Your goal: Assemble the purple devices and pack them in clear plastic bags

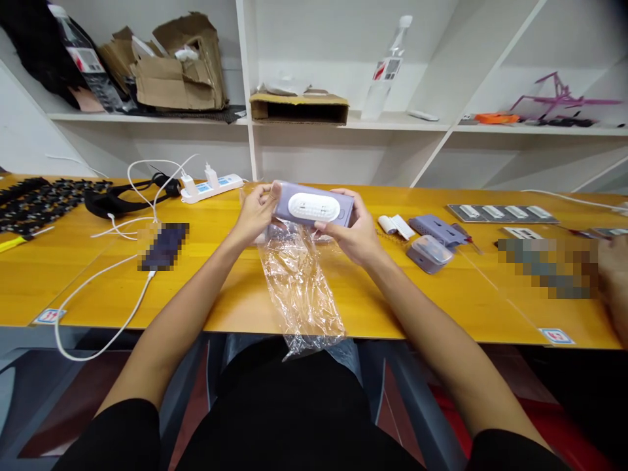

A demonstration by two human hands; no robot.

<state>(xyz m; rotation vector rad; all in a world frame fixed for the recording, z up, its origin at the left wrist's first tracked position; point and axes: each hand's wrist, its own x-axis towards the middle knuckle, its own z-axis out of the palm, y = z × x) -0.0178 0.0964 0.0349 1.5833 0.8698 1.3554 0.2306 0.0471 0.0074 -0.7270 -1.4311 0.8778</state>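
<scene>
Both hands hold up a purple-grey box-shaped device with a white oval panel on its front, above the table. My left hand grips its left end, thumb near the top corner. My right hand is closed around the right end, thumb on the lower edge. Beneath the device, a clear plastic bag hangs over the table's front edge. To the right of my right hand lie small white pieces, a purple plastic part and a small lidded purple container.
A dark phone with a white cable lies left on the wooden table. Behind it are a power strip and black headgear. White shelves hold a cardboard box and a bottle. Another person's hand is at right.
</scene>
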